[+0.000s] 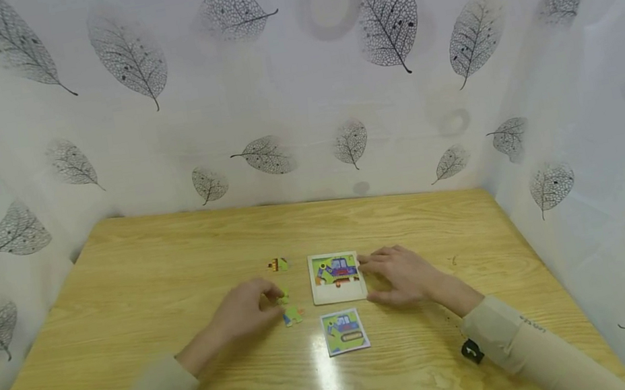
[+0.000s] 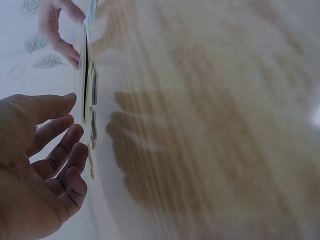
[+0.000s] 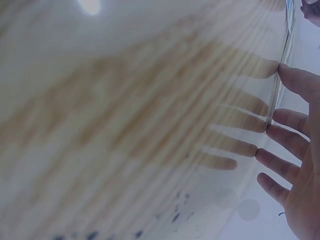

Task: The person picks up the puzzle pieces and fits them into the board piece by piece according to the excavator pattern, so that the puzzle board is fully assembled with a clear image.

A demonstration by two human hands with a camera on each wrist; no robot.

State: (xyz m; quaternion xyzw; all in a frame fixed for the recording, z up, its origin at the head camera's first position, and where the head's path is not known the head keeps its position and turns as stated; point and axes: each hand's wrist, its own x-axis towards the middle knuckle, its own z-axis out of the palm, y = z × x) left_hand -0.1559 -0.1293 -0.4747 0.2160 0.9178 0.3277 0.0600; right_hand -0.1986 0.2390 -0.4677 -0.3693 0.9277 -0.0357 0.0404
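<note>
A square white-bordered jigsaw tray (image 1: 340, 293) lies mid-table, its upper part filled with a digger picture and its lower strip bare. My right hand (image 1: 401, 274) is at the tray's right side, fingers spread and nearly straight, touching its edge. My left hand (image 1: 247, 309) hovers at the loose jigsaw pieces left of the tray, thumb and fingers apart and loosely bent. Nearest to it are a green piece (image 1: 283, 296), partly hidden by the fingers, and a green-and-blue piece (image 1: 292, 316). Farther back lies another piece (image 1: 278, 264), yellow, red and green.
A small picture card (image 1: 344, 332) showing a digger lies just in front of the tray. The wooden table (image 1: 174, 251) is glossy and reflects light. A pale curtain (image 1: 284, 90) with dark leaf prints closes off its back and sides.
</note>
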